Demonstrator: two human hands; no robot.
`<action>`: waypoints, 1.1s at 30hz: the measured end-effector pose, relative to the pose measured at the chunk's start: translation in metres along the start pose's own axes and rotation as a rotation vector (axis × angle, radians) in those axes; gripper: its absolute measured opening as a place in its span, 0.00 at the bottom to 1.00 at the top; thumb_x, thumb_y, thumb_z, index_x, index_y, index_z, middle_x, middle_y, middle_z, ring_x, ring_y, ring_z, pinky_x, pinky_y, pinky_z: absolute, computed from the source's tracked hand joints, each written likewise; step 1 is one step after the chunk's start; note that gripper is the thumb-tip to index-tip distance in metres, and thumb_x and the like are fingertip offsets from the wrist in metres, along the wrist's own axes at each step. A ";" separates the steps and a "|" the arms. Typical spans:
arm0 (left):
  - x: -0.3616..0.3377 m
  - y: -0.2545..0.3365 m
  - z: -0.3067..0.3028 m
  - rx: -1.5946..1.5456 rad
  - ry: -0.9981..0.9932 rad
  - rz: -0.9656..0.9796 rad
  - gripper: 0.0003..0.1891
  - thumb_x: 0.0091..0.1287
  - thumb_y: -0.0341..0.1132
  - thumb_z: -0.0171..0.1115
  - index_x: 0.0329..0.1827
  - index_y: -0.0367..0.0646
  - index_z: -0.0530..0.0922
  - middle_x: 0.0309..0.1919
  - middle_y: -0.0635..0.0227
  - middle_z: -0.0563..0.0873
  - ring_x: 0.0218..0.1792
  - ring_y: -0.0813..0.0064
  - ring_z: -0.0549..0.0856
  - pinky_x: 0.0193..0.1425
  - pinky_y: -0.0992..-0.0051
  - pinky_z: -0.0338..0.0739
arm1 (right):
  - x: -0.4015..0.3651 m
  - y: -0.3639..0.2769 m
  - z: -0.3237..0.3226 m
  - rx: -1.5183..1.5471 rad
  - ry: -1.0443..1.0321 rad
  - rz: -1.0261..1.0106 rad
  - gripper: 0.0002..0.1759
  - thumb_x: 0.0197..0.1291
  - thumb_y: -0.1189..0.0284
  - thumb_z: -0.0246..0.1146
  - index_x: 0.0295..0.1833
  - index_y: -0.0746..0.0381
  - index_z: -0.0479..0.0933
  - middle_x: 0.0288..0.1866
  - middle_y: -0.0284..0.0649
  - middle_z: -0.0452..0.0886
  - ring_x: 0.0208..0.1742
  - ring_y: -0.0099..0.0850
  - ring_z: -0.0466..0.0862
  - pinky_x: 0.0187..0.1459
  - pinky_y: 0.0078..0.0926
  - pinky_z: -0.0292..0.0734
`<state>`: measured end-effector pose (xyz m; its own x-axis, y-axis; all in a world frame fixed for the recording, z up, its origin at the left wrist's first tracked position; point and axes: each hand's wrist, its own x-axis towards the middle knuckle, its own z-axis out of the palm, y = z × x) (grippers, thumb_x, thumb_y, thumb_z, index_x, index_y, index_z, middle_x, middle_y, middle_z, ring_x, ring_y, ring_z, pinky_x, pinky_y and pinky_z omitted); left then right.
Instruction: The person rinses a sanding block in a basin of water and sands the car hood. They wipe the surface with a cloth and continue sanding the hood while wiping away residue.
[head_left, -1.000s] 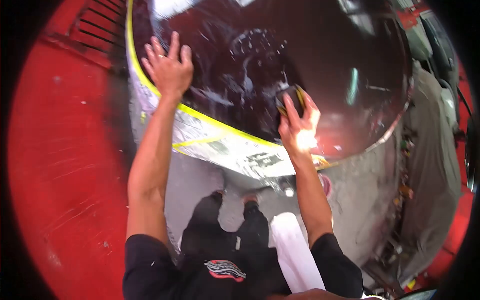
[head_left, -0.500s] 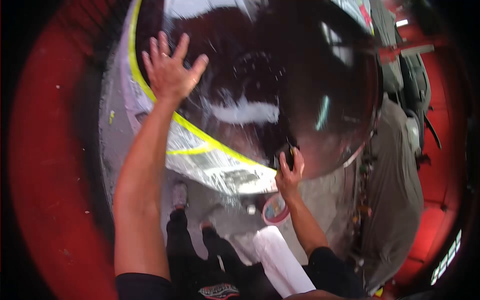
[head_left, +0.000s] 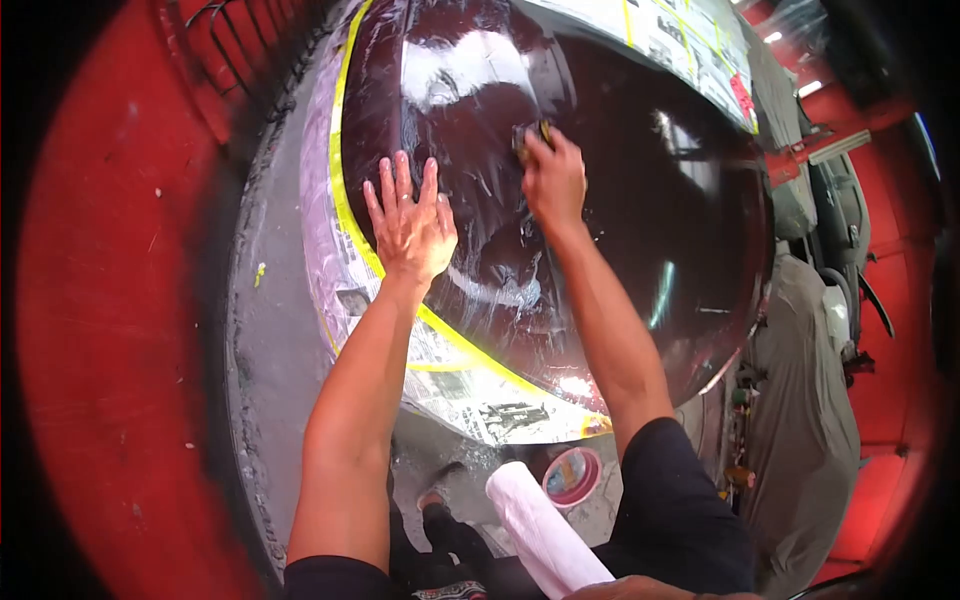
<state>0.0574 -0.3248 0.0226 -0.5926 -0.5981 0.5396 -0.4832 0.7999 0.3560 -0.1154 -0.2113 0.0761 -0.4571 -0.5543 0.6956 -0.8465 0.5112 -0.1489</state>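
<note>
"Toward the far middle of the glossy dark maroon curved panel (head_left: 660, 240), what is the right hand (head_left: 556, 185) holding?"

"One small dark block with a yellow edge (head_left: 522, 142), apparently lying against the panel. Fingers are curling closely over it; the thumb's exact place I cannot tell."

"Its handling?"

"By judgement: light, fairly stiff, probably slippery if wet. The narrow sides are offering the best hold, leaving the underside free."

"Left hand (head_left: 412, 235)?"

"Resting palm-down on the panel, nearer and to the left, fingers spreading moderately, gripping nothing."

"Surface?"

"Shining, carrying whitish streaks at left. Bright yellow tape (head_left: 336, 150) is edging the left and near sides; printed newspaper sheets (head_left: 530, 415) are lying beyond it."

"Room?"

"Near: one round pink bucket (head_left: 596, 485) standing on the grey concrete-like floor (head_left: 275, 230); one long white cloth-like roll (head_left: 545, 530) showing by the person's body. Right: one wrinkled grey cover (head_left: 800, 420), draping. Left: one broad red surface (head_left: 110, 300), scuffed."
</note>
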 end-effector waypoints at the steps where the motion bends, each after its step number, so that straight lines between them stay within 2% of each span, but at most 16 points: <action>1: 0.004 0.000 -0.001 -0.024 0.002 -0.002 0.27 0.73 0.43 0.58 0.75 0.57 0.74 0.80 0.50 0.63 0.82 0.48 0.58 0.83 0.45 0.46 | -0.027 0.002 -0.019 -0.006 -0.013 -0.046 0.21 0.56 0.78 0.66 0.57 0.57 0.83 0.64 0.48 0.80 0.58 0.52 0.81 0.59 0.47 0.77; 3: 0.006 -0.006 -0.007 -0.075 -0.026 0.031 0.27 0.72 0.45 0.59 0.74 0.56 0.75 0.78 0.48 0.66 0.80 0.48 0.61 0.81 0.44 0.50 | -0.108 -0.005 -0.075 -0.099 -0.118 0.000 0.27 0.55 0.81 0.65 0.63 0.57 0.82 0.69 0.53 0.76 0.65 0.54 0.78 0.64 0.49 0.75; 5: 0.038 -0.019 -0.013 -0.090 -0.041 0.062 0.28 0.71 0.53 0.61 0.73 0.58 0.77 0.76 0.44 0.66 0.78 0.46 0.61 0.81 0.44 0.50 | -0.196 -0.002 -0.104 -0.151 -0.137 0.080 0.30 0.52 0.84 0.63 0.64 0.58 0.82 0.71 0.56 0.74 0.67 0.56 0.77 0.66 0.51 0.74; 6: 0.064 -0.021 -0.007 -0.067 -0.016 0.062 0.28 0.71 0.55 0.61 0.72 0.59 0.77 0.76 0.42 0.65 0.78 0.46 0.61 0.81 0.44 0.50 | -0.216 -0.001 -0.109 -0.165 -0.134 0.044 0.33 0.50 0.86 0.61 0.64 0.58 0.82 0.71 0.56 0.74 0.69 0.57 0.76 0.66 0.52 0.73; 8: 0.109 -0.024 0.013 -0.015 -0.101 0.030 0.32 0.74 0.61 0.54 0.79 0.62 0.70 0.82 0.40 0.55 0.83 0.42 0.51 0.82 0.39 0.43 | -0.200 -0.004 -0.105 -0.180 -0.141 0.043 0.32 0.50 0.85 0.62 0.64 0.58 0.82 0.71 0.56 0.74 0.68 0.56 0.77 0.66 0.52 0.73; 11: 0.153 -0.021 0.024 0.064 -0.203 0.009 0.35 0.74 0.65 0.49 0.82 0.65 0.64 0.83 0.40 0.51 0.84 0.41 0.46 0.82 0.37 0.40 | -0.102 -0.008 -0.068 -0.109 -0.183 0.043 0.30 0.53 0.83 0.64 0.64 0.57 0.81 0.70 0.55 0.75 0.67 0.55 0.77 0.67 0.50 0.73; 13: 0.170 -0.019 0.024 0.133 -0.259 0.007 0.37 0.75 0.65 0.47 0.84 0.62 0.60 0.83 0.43 0.51 0.84 0.43 0.46 0.83 0.38 0.39 | -0.019 0.000 -0.012 -0.047 -0.077 -0.018 0.27 0.54 0.80 0.64 0.62 0.56 0.82 0.68 0.49 0.77 0.66 0.50 0.78 0.65 0.45 0.75; 15: 0.170 -0.022 0.034 0.156 -0.234 0.009 0.38 0.75 0.65 0.47 0.84 0.59 0.59 0.84 0.44 0.51 0.84 0.44 0.46 0.84 0.40 0.39 | 0.062 0.000 0.034 0.006 -0.032 -0.044 0.19 0.55 0.77 0.64 0.55 0.57 0.82 0.59 0.50 0.81 0.57 0.52 0.81 0.59 0.48 0.77; 17: 0.172 -0.024 0.040 0.148 -0.210 -0.033 0.38 0.77 0.61 0.45 0.85 0.52 0.58 0.84 0.48 0.52 0.85 0.45 0.47 0.85 0.43 0.38 | 0.112 0.008 0.064 0.028 -0.050 -0.015 0.18 0.55 0.75 0.64 0.54 0.57 0.82 0.59 0.51 0.81 0.57 0.53 0.81 0.58 0.49 0.77; 19: 0.174 -0.031 0.043 0.165 -0.200 -0.034 0.36 0.77 0.59 0.46 0.85 0.53 0.58 0.84 0.48 0.52 0.84 0.45 0.47 0.85 0.43 0.38 | 0.106 0.011 0.061 0.062 -0.046 0.000 0.20 0.54 0.76 0.64 0.55 0.57 0.83 0.61 0.52 0.81 0.60 0.54 0.80 0.60 0.49 0.76; 22: 0.172 -0.023 0.037 0.079 -0.219 -0.045 0.31 0.78 0.53 0.47 0.83 0.60 0.63 0.84 0.47 0.52 0.85 0.45 0.47 0.84 0.41 0.37 | -0.017 0.017 0.007 0.153 -0.073 0.107 0.26 0.51 0.80 0.65 0.59 0.56 0.84 0.66 0.52 0.79 0.66 0.52 0.78 0.66 0.47 0.74; 25: 0.169 -0.026 0.040 0.094 -0.196 -0.026 0.31 0.77 0.54 0.48 0.82 0.61 0.64 0.84 0.47 0.53 0.84 0.45 0.47 0.84 0.41 0.37 | -0.024 0.000 -0.013 0.022 -0.122 0.088 0.30 0.50 0.81 0.65 0.63 0.56 0.83 0.69 0.51 0.77 0.69 0.51 0.77 0.69 0.48 0.72; 26: 0.169 -0.026 0.040 0.084 -0.183 -0.011 0.31 0.77 0.56 0.49 0.82 0.62 0.65 0.84 0.46 0.54 0.84 0.44 0.49 0.84 0.41 0.39 | 0.006 0.010 0.010 0.073 -0.075 0.061 0.30 0.50 0.81 0.65 0.63 0.56 0.83 0.69 0.51 0.77 0.68 0.51 0.77 0.68 0.47 0.73; 29: 0.171 -0.025 0.035 0.063 -0.151 -0.021 0.32 0.76 0.58 0.50 0.82 0.64 0.65 0.83 0.45 0.54 0.84 0.43 0.50 0.84 0.41 0.40 | 0.121 0.029 0.076 0.048 -0.045 0.008 0.20 0.56 0.76 0.66 0.56 0.57 0.84 0.62 0.53 0.80 0.62 0.54 0.79 0.62 0.50 0.75; 30: 0.170 -0.024 0.034 0.044 -0.147 -0.023 0.32 0.76 0.59 0.51 0.82 0.64 0.65 0.83 0.45 0.54 0.84 0.43 0.50 0.84 0.41 0.40 | 0.137 0.028 0.078 0.063 -0.119 0.037 0.20 0.56 0.76 0.66 0.56 0.56 0.84 0.61 0.55 0.81 0.61 0.54 0.80 0.63 0.49 0.75; 33: 0.167 -0.026 0.039 0.046 -0.153 -0.034 0.33 0.75 0.60 0.51 0.82 0.64 0.65 0.83 0.47 0.55 0.84 0.45 0.50 0.84 0.41 0.40 | 0.064 0.028 0.038 0.128 -0.059 0.052 0.25 0.53 0.79 0.68 0.58 0.53 0.85 0.62 0.53 0.81 0.63 0.52 0.80 0.64 0.48 0.76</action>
<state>-0.0547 -0.4473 0.0736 -0.6652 -0.6279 0.4041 -0.5313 0.7782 0.3348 -0.1783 -0.2577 0.0894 -0.5136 -0.5685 0.6426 -0.8472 0.4548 -0.2747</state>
